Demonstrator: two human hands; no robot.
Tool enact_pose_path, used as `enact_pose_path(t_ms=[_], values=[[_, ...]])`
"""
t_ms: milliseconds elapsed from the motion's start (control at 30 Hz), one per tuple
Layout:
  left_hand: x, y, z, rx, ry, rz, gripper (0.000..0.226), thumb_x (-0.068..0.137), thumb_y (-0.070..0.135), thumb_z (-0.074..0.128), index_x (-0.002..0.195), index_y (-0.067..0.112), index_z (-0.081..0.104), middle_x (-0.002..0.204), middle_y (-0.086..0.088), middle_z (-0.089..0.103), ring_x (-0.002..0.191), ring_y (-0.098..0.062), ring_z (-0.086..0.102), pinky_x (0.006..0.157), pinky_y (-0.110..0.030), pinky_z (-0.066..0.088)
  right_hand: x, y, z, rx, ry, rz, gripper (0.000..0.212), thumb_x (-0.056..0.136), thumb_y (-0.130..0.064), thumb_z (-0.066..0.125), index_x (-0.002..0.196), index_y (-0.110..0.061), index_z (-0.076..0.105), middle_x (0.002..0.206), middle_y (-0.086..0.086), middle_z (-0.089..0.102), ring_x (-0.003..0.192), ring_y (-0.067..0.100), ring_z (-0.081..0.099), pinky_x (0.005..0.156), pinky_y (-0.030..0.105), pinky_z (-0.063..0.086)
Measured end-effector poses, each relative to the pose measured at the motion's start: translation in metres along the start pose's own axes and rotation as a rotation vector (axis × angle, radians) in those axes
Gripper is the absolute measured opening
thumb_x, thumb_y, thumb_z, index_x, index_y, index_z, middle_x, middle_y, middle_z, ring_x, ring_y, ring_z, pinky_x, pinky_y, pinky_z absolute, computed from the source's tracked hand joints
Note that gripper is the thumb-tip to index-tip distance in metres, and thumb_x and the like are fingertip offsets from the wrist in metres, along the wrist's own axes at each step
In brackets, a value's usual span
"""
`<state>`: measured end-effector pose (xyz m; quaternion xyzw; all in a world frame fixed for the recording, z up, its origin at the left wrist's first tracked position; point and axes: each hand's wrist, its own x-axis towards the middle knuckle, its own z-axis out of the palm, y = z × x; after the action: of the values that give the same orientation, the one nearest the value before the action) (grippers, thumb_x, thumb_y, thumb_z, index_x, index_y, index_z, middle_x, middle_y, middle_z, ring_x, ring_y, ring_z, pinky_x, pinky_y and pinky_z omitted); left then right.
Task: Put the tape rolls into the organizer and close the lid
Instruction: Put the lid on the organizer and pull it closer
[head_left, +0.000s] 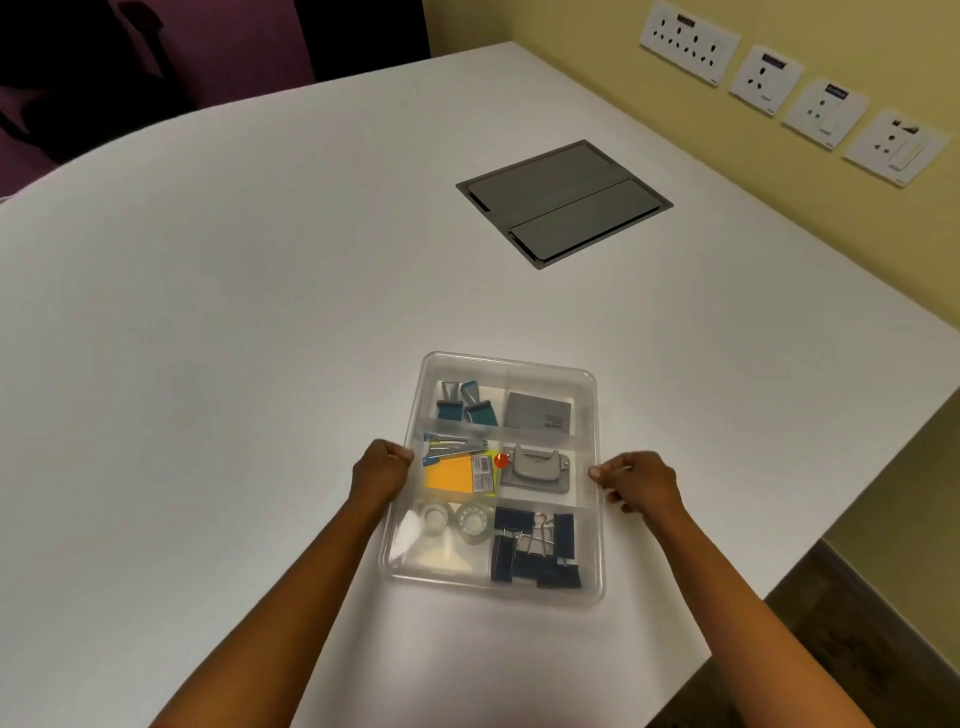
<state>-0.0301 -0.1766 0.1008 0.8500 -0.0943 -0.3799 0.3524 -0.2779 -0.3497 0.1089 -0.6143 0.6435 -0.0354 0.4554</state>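
On the white table (260, 312), close to its near edge, sits the clear organizer (597, 519), and I have a hand at each long side. My left hand (379, 470) is curled, its fingertips pinching the left rim about midway along; my right hand (641, 483) does the same on the right rim, thumb and fingers closed on the thin plastic edge. What I'm pinching looks like the clear lid (509, 371) laid over the tray, though it is too transparent for me to be sure it is seated all round.

Both tape rolls (457, 517) lie side by side in the near-left compartment, so I judge the loading done and the closing in hand. To do it well I would keep the lid square to the tray, press evenly on both sides, then run along the rims to the corners so no edge rides up. Pressure should stay light, since the plastic looks thin and will flex.

Other compartments hold teal clips (462, 405), a grey card (537, 415), a stapler (452, 449) over an orange pad (449, 475), a grey punch (537, 465) and black clips (537, 551). Those black clips are heaped with wire handles standing up, and they are the likeliest thing to foul the lid. A grey hatch (563, 200) sits well apart, farther up the table. Nothing else lies near my hands.
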Motion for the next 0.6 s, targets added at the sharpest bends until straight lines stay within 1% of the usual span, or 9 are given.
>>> enact_pose_path(t_ms=[67,133,200,300,367,433,500,533,600], values=[[0.016,0.019,0.002,0.018,0.001,0.027,0.03,0.096,0.021,0.052,0.115,-0.001,0.056,0.122,-0.021,0.061,0.114,-0.037,0.057,0.096,-0.042,0.047,0.02,-0.017,-0.002,0.019,0.012,-0.018,0.021,0.078,-0.027,0.077,0.075,-0.01,0.065,0.078,0.011,0.068,0.068,0.023,0.065,0.071,0.035,0.056],[0.036,0.038,0.003,0.009,-0.013,0.031,0.032,0.095,0.024,0.054,0.114,-0.001,0.057,0.122,-0.023,0.061,0.114,-0.039,0.057,0.1,-0.045,0.049,0.039,-0.034,-0.004,0.075,0.016,-0.014,0.021,0.077,-0.023,0.077,0.08,-0.006,0.065,0.08,0.013,0.068,0.066,0.021,0.063,0.069,0.034,0.057],[0.056,0.056,0.002,-0.005,-0.049,0.012,0.037,0.095,0.027,0.055,0.116,-0.003,0.058,0.124,-0.025,0.061,0.114,-0.041,0.058,0.102,-0.049,0.048,0.057,-0.048,-0.007,0.163,0.01,0.012,0.02,0.076,-0.018,0.079,0.08,-0.004,0.065,0.084,0.017,0.068,0.068,0.023,0.062,0.067,0.032,0.057],[0.081,0.081,0.002,-0.061,-0.116,-0.037,0.047,0.095,0.029,0.054,0.126,-0.006,0.053,0.131,-0.024,0.057,0.117,-0.041,0.056,0.099,-0.045,0.048,0.078,-0.065,-0.01,0.327,-0.05,0.084,0.019,0.074,-0.011,0.08,0.078,-0.001,0.065,0.09,0.022,0.065,0.077,0.029,0.061,0.072,0.037,0.056],[0.092,0.094,0.003,-0.067,-0.145,-0.052,0.051,0.094,0.031,0.055,0.13,-0.006,0.049,0.134,-0.023,0.055,0.121,-0.04,0.054,0.098,-0.043,0.047,0.086,-0.073,-0.012,0.388,-0.092,0.144,0.021,0.076,-0.01,0.078,0.085,0.002,0.063,0.088,0.018,0.063,0.076,0.027,0.06,0.068,0.034,0.054],[0.101,0.103,0.003,-0.063,-0.166,-0.061,0.053,0.094,0.031,0.055,0.131,-0.006,0.047,0.136,-0.022,0.053,0.121,-0.038,0.054,0.099,-0.043,0.046,0.089,-0.078,-0.013,0.415,-0.134,0.192,0.021,0.08,-0.014,0.075,0.087,0.0,0.061,0.08,0.012,0.062,0.068,0.021,0.058,0.057,0.029,0.054],[0.109,0.107,0.005,-0.05,-0.181,-0.065,0.051,0.094,0.03,0.055,0.13,-0.005,0.047,0.134,-0.021,0.053,0.114,-0.036,0.055,0.1,-0.042,0.046,0.093,-0.078,-0.012,0.422,-0.166,0.207,0.02,0.082,-0.018,0.074,0.086,-0.003,0.061,0.075,0.008,0.061,0.064,0.018,0.057,0.048,0.025,0.051],[0.113,0.108,0.006,-0.037,-0.18,-0.072,0.047,0.094,0.029,0.055,0.127,-0.004,0.048,0.132,-0.02,0.054,0.108,-0.033,0.055,0.099,-0.042,0.047,0.095,-0.077,-0.012,0.424,-0.173,0.216,0.019,0.082,-0.019,0.073,0.085,-0.004,0.061,0.075,0.007,0.061,0.064,0.017,0.057,0.049,0.025,0.051],[0.118,0.11,0.009,-0.012,-0.17,-0.102,0.033,0.095,0.027,0.053,0.113,0.0,0.048,0.123,-0.019,0.055,0.099,-0.029,0.052,0.097,-0.04,0.048,0.1,-0.074,-0.011,0.425,-0.184,0.24,0.02,0.082,-0.02,0.073,0.083,-0.005,0.06,0.076,0.007,0.06,0.065,0.019,0.057,0.056,0.028,0.052]])
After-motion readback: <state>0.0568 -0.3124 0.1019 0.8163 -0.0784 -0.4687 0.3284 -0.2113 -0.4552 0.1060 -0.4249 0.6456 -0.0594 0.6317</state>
